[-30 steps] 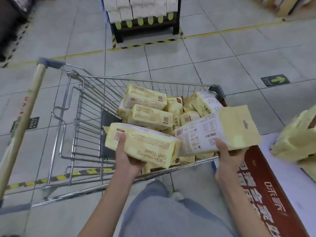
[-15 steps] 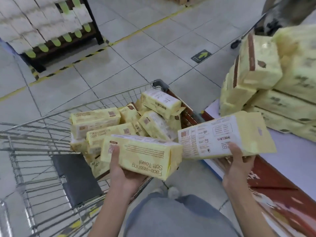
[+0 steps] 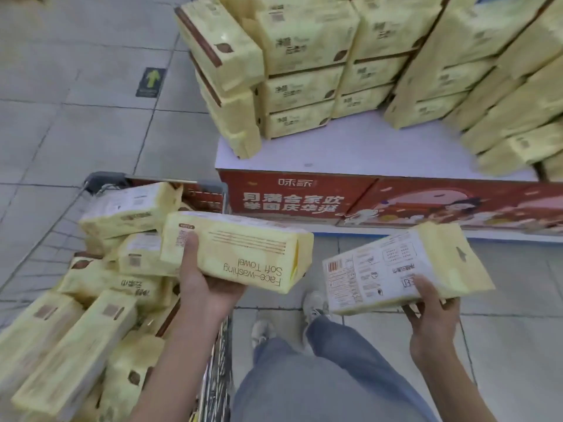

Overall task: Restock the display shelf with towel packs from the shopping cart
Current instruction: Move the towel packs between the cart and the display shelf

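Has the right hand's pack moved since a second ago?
Yes: the right hand has carried its pack off the cart, toward the red display base.

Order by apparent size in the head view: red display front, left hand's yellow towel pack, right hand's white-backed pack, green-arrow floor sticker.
Largest: red display front.
Next: yellow towel pack and white-backed pack, alike, unranked.
Smallest: green-arrow floor sticker.
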Demonstrator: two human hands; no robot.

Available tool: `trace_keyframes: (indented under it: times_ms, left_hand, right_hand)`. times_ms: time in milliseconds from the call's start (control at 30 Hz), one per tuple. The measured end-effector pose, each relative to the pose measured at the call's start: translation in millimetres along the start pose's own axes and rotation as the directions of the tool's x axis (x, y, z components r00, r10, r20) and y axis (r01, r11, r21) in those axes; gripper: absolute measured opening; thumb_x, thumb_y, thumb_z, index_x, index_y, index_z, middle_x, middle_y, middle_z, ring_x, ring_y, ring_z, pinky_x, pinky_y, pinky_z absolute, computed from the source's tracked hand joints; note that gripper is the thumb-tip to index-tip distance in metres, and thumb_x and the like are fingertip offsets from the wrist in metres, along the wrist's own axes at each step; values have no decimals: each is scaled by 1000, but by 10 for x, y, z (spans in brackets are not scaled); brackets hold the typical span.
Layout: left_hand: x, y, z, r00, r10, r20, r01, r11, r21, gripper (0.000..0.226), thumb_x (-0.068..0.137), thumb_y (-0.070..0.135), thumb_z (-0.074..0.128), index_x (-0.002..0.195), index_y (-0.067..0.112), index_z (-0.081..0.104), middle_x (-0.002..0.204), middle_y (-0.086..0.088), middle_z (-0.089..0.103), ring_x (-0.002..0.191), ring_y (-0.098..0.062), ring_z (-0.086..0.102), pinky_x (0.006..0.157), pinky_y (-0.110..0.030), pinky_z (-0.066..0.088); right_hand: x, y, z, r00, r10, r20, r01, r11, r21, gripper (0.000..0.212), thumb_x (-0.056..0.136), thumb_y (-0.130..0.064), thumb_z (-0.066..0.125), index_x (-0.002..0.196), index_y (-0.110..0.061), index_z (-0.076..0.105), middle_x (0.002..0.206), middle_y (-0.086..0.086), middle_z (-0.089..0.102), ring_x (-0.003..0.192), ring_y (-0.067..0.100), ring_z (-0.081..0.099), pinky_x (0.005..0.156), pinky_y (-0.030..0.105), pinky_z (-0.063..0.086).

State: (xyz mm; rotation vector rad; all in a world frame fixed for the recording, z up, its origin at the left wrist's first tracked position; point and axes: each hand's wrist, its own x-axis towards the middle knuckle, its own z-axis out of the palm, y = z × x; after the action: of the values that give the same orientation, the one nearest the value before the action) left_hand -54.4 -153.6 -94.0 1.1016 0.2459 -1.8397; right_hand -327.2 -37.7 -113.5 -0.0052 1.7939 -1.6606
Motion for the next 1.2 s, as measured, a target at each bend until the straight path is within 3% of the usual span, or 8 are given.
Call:
trace_keyframes:
  times_ms: [167,400,533,667,767,833,967,1200]
  left_hand:
    - [100,-580,536,989,-130,65,117,979,166,79,56,57,74,125,22,60,120,-10,67,114,-36,59,100,-57,40]
    - [80,-1799,1135,972,-236,5,222,922,318,68,57,53,72,117,20,64,113,-10,70,111,-33,61,99,-54,43]
    - [63,-2554,1375,958,-285,-28,276,896,349,70,54,51,74,116,20,64,109,-11,71,107,-35,62,95,-55,45]
    - [30,-3062,1516,956,-288,-55,287,878,383,67,56,54,72,114,20,65,112,-12,70,111,-36,60,100,-55,41]
    - [28,-3246,1578,965,-249,-78,258,870,421,67,56,57,70,112,20,64,115,-13,69,113,-37,58,103,-57,37]
    - [78,-3294,1628,970,-226,-84,241,872,427,75,49,56,73,113,20,63,112,-15,70,110,-37,59,98,-57,41]
    - [244,-3394,1786,976,-211,-61,217,882,419,94,29,50,81,116,21,62,104,-15,72,103,-38,62,86,-55,49]
    - [769,-3880,2392,969,-229,-95,248,900,358,76,53,55,70,120,21,60,104,-15,72,106,-38,60,88,-54,45]
  right_hand:
    - [66,-44,-628,985,21,-173,-3,994,105,44,86,-8,62,122,-28,48,129,5,58,119,26,56,94,45,47]
    - [429,-291,-1457,967,17,-255,27,985,170,56,83,0,63,133,-15,44,107,-5,63,105,21,60,83,36,51]
    - [755,-519,-1939,972,-10,-235,44,989,142,64,68,-6,76,124,-20,48,102,-10,64,96,11,63,83,36,50]
    - [1097,-639,-2255,971,-23,-240,56,990,132,61,76,0,72,129,-19,47,111,-7,63,105,15,61,96,41,47]
    - [1353,-768,-2326,978,-19,-209,51,988,146,72,64,-10,78,128,-20,47,110,-6,64,106,16,61,95,42,48]
    - [1552,-861,-2309,982,-11,-188,41,987,156,74,59,-17,75,128,-20,48,108,-7,64,103,15,62,94,41,50]
    - [2010,-1027,-2253,988,-12,-156,39,985,166,65,69,-5,78,125,-19,48,108,-5,64,104,17,62,97,46,49]
    - [2942,-1374,-2191,993,-9,-117,26,989,147,63,58,-18,75,116,-26,51,108,-6,66,105,18,63,95,43,50]
